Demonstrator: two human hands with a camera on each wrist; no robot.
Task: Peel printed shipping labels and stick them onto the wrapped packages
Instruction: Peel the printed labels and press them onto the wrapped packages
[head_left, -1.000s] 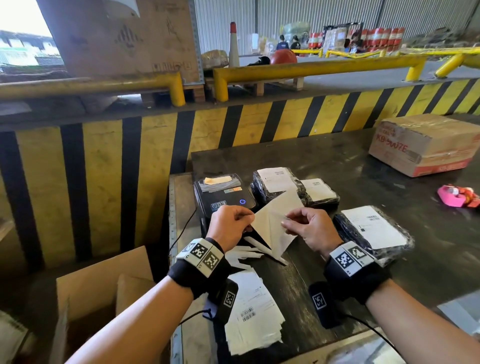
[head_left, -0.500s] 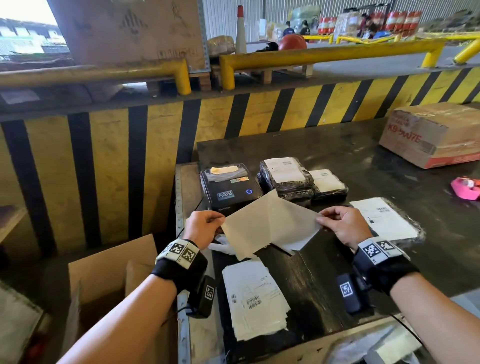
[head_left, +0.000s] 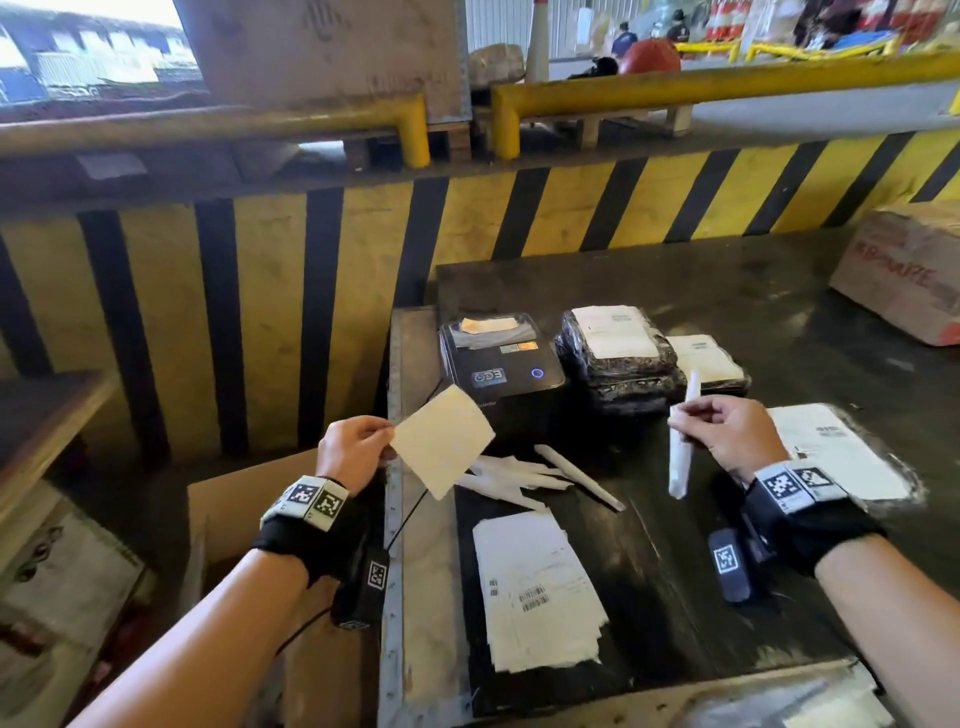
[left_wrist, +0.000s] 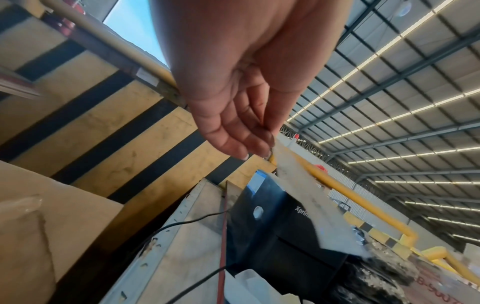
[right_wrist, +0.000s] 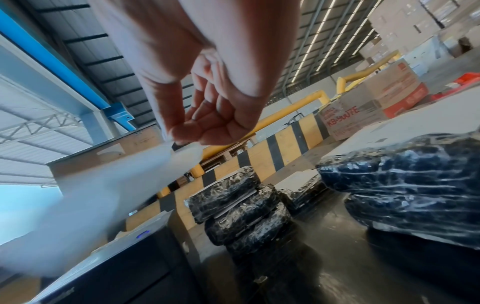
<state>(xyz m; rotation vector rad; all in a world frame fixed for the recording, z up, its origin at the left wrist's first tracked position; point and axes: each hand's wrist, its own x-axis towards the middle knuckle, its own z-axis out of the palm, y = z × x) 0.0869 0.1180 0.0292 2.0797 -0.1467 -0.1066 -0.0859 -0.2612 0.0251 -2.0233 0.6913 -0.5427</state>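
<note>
The peeled label (head_left: 680, 447) hangs edge-on in the air over the dark surface (head_left: 675, 561), pinched near its upper part between thumb and fingers of the right hand (head_left: 727, 434), with the wrapped packages around it: a labelled package (head_left: 841, 457) just right of that hand, and a stack of two black-wrapped packages (head_left: 618, 358) with a further package (head_left: 711, 364) behind it, each bearing a white label on top. In the right wrist view the label shows only as a pale blur (right_wrist: 109, 185) running from the curled fingers (right_wrist: 207, 131). The left hand (head_left: 353, 452) is held well apart from the right, out past the surface's left edge, its thumb and fingers pinching one corner of the yellowish backing sheet (head_left: 441, 441), which stands tilted in the air in front of the black label printer (head_left: 498, 369). On the surface between the hands lie loose white paper strips (head_left: 514, 478), and nearer the person a pile of printed labels (head_left: 540, 587) with barcodes. A brown carton (head_left: 904, 270) sits at the far right, an open cardboard box (head_left: 234, 519) below the left hand
</note>
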